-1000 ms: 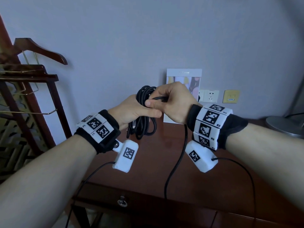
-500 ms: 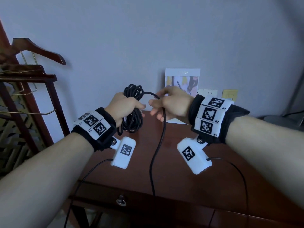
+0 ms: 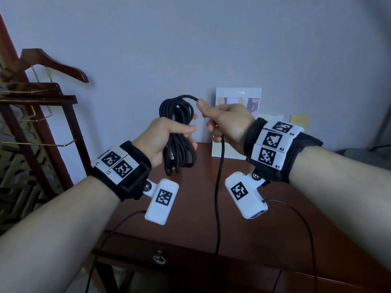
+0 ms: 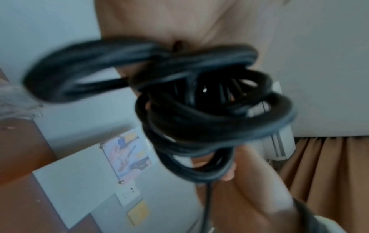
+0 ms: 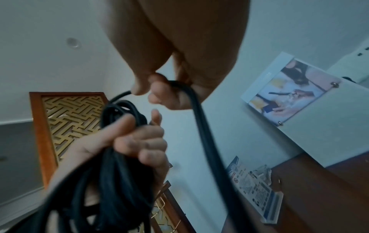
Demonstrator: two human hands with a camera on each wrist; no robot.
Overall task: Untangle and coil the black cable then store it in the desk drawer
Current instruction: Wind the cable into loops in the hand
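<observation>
My left hand grips a bundle of black cable loops above the brown desk; the loops stick out above and below the fist. A strand arcs from the top of the bundle to my right hand, which pinches it between thumb and fingers. From that hand the loose cable tail hangs straight down past the desk's front edge. In the left wrist view the coils fill the middle, blurred. The desk drawer with its metal pull is closed below my arms.
A wooden valet stand with a hanger stands left of the desk. A white framed picture leans on the wall at the desk's back, beside wall sockets. Thin sensor wires trail from my wrist units.
My hands have drawn apart and risen slightly. The right hand has slid along the cable, pulling a new strand up over the bundle; the hanging tail shifted right.
</observation>
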